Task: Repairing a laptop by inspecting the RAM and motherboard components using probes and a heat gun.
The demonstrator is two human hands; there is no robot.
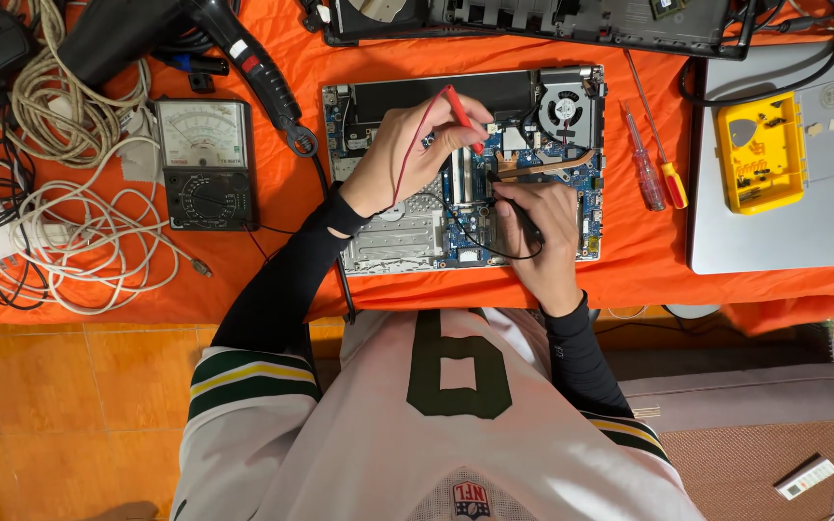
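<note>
Red probe [462, 118] and black probe [523, 220] apparently touch the opened laptop [417, 241].

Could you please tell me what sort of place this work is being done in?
Probably a small electronics repair bench: an opened laptop with its board bare lies on an orange cloth, beside an analog multimeter, screwdrivers and a yellow parts tray.

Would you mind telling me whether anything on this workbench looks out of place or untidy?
The tangle of white cables at the left sprawls loosely over the orange cloth beside the analog multimeter. Otherwise the left hand holds a red probe and the right hand a black probe on the opened laptop's board, orderly.
</note>
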